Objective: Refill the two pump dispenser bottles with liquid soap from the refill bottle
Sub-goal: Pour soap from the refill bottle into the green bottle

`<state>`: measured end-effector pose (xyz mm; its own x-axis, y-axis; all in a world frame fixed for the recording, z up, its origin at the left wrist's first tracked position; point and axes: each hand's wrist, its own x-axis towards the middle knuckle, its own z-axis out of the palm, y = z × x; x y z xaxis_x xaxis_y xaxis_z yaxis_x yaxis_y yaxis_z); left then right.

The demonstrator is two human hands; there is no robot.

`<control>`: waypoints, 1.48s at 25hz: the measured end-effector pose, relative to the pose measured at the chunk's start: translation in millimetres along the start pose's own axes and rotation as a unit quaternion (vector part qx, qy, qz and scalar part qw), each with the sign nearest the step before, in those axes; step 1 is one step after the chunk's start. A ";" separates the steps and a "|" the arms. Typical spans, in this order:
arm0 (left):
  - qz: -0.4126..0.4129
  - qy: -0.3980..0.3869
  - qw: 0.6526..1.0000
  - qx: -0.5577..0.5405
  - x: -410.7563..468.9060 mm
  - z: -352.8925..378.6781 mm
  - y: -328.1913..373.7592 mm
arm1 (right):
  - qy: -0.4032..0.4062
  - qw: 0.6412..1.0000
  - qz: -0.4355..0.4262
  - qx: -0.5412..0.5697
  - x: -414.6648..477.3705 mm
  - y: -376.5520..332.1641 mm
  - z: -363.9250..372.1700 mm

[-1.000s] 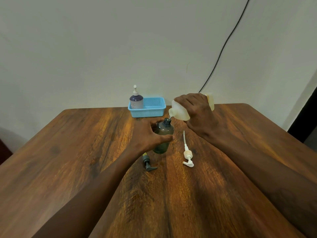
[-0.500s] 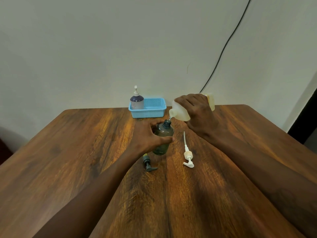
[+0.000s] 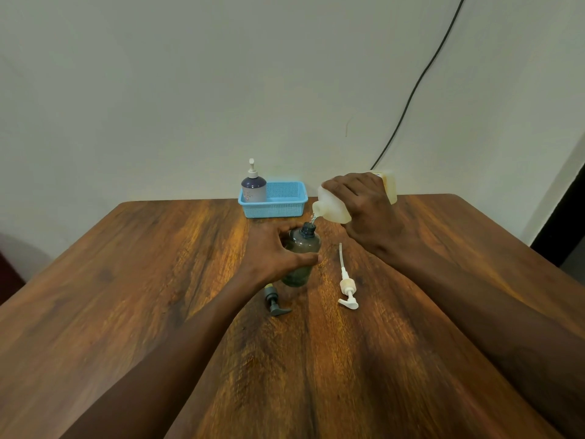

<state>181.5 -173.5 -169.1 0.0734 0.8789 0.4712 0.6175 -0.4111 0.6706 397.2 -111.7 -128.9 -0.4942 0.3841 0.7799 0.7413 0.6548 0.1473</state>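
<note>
Hardly anything is moving since a second ago: the left hand is still wrapping its fingers round the dark bottle standing on the tabletop, while the tilted refill bottle, gripped by the right hand, is trickling soap into its neck. Tipping further is risking overflow or spilling.

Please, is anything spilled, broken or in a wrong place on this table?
Nothing stands out. The right hand tilts the refill bottle over the open dark bottle, which the left hand grips upright. The dark pump and white pump lie loose on the table; no spill shows.
</note>
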 end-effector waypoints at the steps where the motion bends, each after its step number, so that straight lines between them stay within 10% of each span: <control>1: 0.004 0.000 1.000 -0.001 -0.4 -0.6 0.8 | 0.000 1.000 -0.001 -0.001 0.1 -0.8 -0.9; 37: 0.001 0.006 1.000 0.010 -3.9 -0.8 -0.4 | -0.018 1.000 -0.012 -0.012 1.1 -2.0 -3.9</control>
<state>180.3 -177.0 -170.8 0.0658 0.8749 0.4798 0.6326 -0.4084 0.6581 397.0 -115.2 -125.9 -0.5269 0.3917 0.7543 0.7401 0.6478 0.1805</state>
